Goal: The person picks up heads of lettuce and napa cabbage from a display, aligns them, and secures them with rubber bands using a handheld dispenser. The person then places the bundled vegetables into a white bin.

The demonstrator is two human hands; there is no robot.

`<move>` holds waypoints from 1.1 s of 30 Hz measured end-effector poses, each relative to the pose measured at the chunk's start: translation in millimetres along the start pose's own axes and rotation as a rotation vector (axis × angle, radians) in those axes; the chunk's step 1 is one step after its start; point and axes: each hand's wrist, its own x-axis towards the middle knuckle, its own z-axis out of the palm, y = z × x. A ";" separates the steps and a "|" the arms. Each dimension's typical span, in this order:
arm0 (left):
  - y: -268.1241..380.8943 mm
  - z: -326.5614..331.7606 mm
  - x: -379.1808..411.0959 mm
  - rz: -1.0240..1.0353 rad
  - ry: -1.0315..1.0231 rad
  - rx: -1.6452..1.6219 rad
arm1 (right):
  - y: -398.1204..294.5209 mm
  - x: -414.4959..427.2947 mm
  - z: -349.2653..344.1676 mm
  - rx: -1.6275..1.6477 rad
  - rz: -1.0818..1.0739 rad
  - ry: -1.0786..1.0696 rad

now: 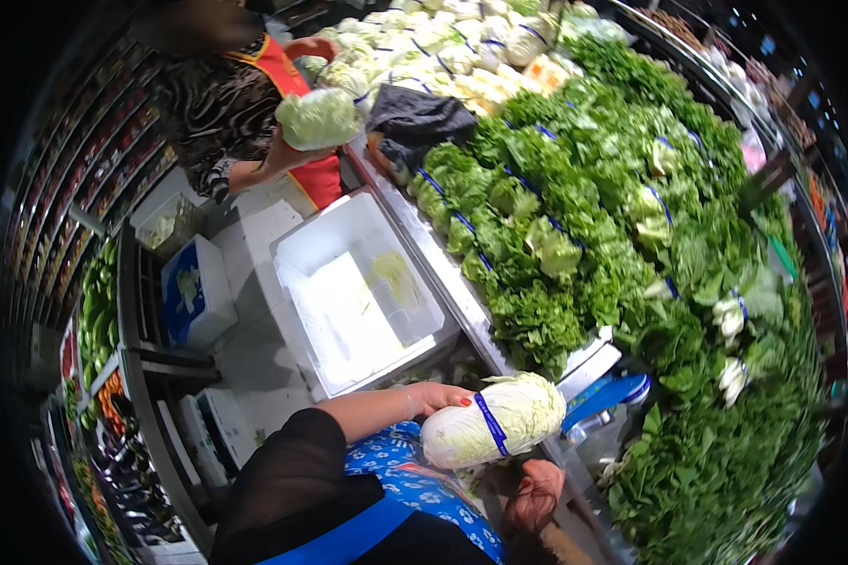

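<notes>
My left hand [444, 400] grips a napa cabbage [459, 434] near its upper edge, with the thumb on top. A printed blue tape band [491, 424] runs around the cabbage's middle. The cabbage lies sideways in front of my blue floral apron [389, 452], its leafy end to the right. Just below that end is my right hand [537, 487], fingers curled and apart from the cabbage. Shadow and blur hide whether anything is inside it.
A white plastic tub [346, 289] with leaf scraps stands beside the metal counter edge [424, 247]. Banded lettuce [537, 233] and leafy greens [707, 466] cover the display at right. Across the tub, a person in a red apron [318, 176] holds another cabbage [318, 120]. Eggplants [138, 487] lie at left.
</notes>
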 end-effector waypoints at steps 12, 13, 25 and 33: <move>157.1 102.1 -179.6 1.150 0.435 0.133 | -13.5 201.0 204.0 1.655 0.716 -0.501; 169.6 88.9 -191.9 1.331 0.423 -0.039 | -26.5 214.7 217.0 1.617 0.721 -0.499; 261.2 115.0 -188.8 1.459 0.390 -0.277 | -118.5 516.5 375.6 1.618 0.568 -0.564; 235.8 90.1 -180.5 1.217 0.339 -0.371 | -122.2 612.4 451.9 1.530 0.598 -0.089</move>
